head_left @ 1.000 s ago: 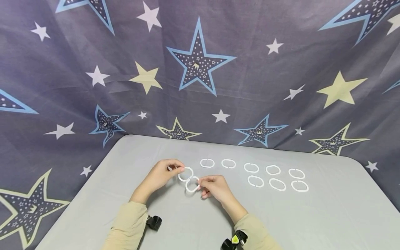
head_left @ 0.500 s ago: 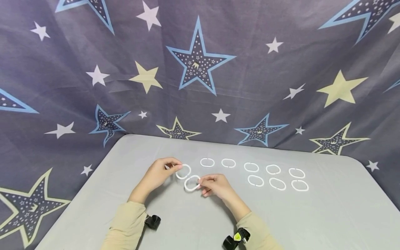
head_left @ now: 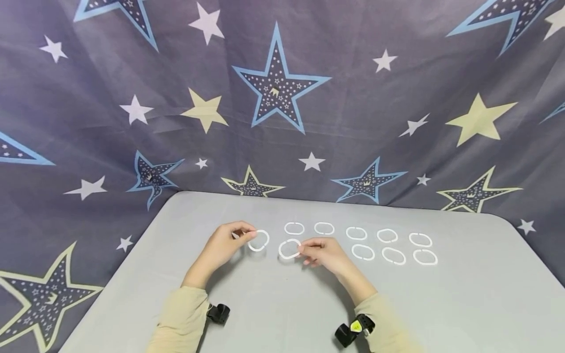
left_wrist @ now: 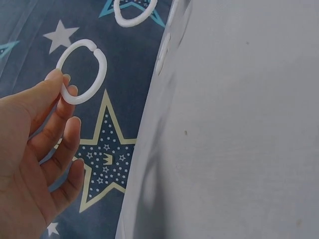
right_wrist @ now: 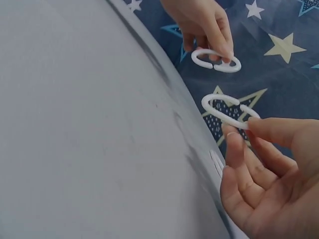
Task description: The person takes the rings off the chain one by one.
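My left hand [head_left: 226, 249] pinches a white oval plastic link [left_wrist: 103, 69] between thumb and forefinger, raised above the table. A narrow gap shows in the link's rim in the left wrist view; the other fingers are loosely bent. To its right, my right hand [head_left: 327, 254] pinches a second white link [head_left: 280, 250] by its right end. That link also has a gap in its side in the right wrist view. The two held links are apart, with grey cloth showing between them in the head view.
Behind the hands and to their right, several similar links lie flat on the grey table [head_left: 282, 314]. A back row [head_left: 294, 234] has several, and a front row [head_left: 363, 260] has three at the right. A star-patterned curtain [head_left: 344, 117] hangs behind the table.
A second ago the two links met end to end. They then came apart, and my right hand moved right and slightly back with its link. My left hand shifted only slightly.
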The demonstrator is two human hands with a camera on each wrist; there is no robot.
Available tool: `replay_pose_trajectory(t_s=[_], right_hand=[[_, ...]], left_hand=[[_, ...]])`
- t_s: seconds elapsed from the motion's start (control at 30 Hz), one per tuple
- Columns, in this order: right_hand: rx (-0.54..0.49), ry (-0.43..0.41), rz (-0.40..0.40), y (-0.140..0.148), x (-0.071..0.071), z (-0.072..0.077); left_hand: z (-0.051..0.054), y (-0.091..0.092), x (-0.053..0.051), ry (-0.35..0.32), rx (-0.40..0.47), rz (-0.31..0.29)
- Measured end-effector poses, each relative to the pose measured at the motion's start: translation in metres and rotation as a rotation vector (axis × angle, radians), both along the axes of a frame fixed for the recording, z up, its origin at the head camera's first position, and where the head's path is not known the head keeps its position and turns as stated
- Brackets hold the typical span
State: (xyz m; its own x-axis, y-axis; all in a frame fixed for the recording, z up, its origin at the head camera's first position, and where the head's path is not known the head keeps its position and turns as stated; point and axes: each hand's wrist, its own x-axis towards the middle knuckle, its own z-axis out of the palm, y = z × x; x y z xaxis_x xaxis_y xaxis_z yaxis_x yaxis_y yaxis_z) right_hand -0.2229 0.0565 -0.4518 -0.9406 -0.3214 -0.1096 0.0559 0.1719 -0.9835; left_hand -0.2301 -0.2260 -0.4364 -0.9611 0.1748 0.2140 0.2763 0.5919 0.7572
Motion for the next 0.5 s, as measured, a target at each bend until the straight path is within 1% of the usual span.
replay_pose_trajectory(t_s=[0.1, 0.2, 0.3, 0.5], right_hand=[[0.033, 0.025, -0.006, 0.011, -0.001, 0.003], [0.062, 0.042, -0.029, 0.021, 0.0, 0.004], [0.092, 0.041, -0.081, 0.031, 0.0, 0.004], [0.121, 0.031, -0.198, 0.048, 0.002, 0.004]], left_hand=[[0.001, 0.0, 0.001, -0.001, 0.0, 0.007], [0.002, 0.001, 0.002, -0.004, 0.0, 0.008], [0.002, 0.001, 0.002, -0.008, 0.001, 0.008], [0.003, 0.001, 0.002, -0.014, 0.001, 0.01]])
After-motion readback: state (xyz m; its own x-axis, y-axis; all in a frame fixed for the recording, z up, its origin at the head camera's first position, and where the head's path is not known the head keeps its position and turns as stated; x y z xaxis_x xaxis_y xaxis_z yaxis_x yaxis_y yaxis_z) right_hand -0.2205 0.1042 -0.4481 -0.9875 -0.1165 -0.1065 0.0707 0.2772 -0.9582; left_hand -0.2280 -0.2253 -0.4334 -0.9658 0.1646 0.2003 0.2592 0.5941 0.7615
